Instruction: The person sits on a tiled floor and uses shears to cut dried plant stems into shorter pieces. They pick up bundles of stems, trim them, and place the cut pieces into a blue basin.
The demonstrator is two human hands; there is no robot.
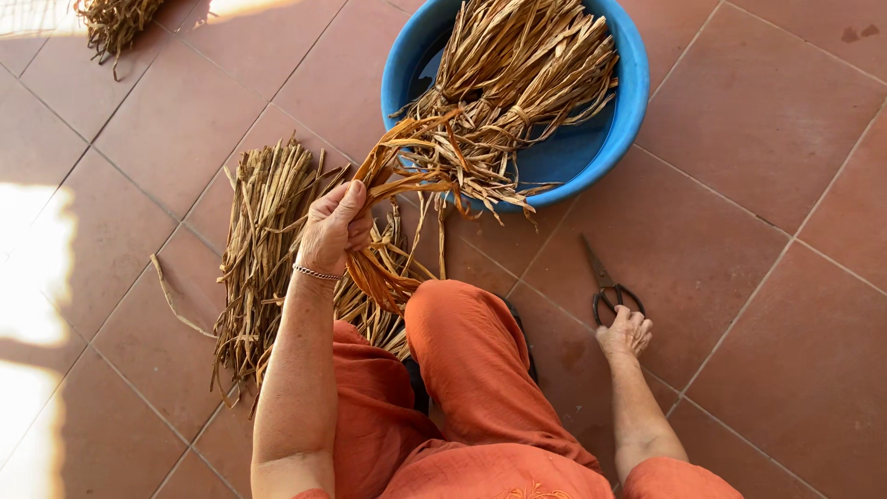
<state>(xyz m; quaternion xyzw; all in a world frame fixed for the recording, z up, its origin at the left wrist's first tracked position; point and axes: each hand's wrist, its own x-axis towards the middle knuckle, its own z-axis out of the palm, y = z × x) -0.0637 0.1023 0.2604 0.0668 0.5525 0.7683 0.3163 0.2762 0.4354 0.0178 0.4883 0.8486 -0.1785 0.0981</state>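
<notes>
Left hand (334, 226): fingers closed around a looped bunch of damp fibre strips (393, 208) beside the blue basin (628, 102); right hand (625, 333): fingers narrow, resting on the tiled floor (758, 305), touching the scissors (605, 282) | dry strip pile (263, 245) at left

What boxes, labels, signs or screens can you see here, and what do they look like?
None: there are no packages, labels, signs or screens.
Blue basin: round, at the top of the tiled floor, holding dry tan strips.
Scissors: dark, lying on the floor by the right hand.
Bundle of wet strips: orange-brown, in the left hand.
</notes>
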